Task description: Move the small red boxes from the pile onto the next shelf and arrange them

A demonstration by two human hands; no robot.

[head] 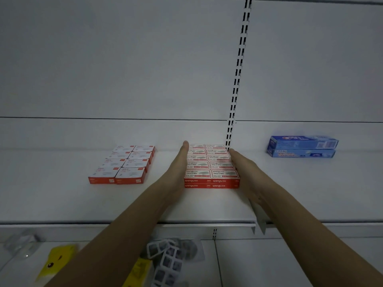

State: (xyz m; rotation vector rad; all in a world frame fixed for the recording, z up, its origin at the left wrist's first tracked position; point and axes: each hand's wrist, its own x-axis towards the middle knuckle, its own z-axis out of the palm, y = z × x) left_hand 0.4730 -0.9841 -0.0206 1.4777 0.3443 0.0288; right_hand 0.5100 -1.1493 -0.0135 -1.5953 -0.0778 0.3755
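A neat block of small red and white boxes (211,168), two layers high and two columns wide, lies on the white shelf (62,201) near the slotted upright. My left hand (178,168) presses flat against the block's left side, fingers straight. On the right side my right hand (244,168) presses flat against it in the same way. A second group of small red boxes (124,164) lies further left on the same shelf, in two columns, one layer high.
Two stacked blue boxes (301,147) lie on the shelf section to the right. The black slotted upright (238,69) runs up the back wall. On the lower shelf are yellow packs (56,259), grey-framed packets (165,259) and clear plastic (20,245).
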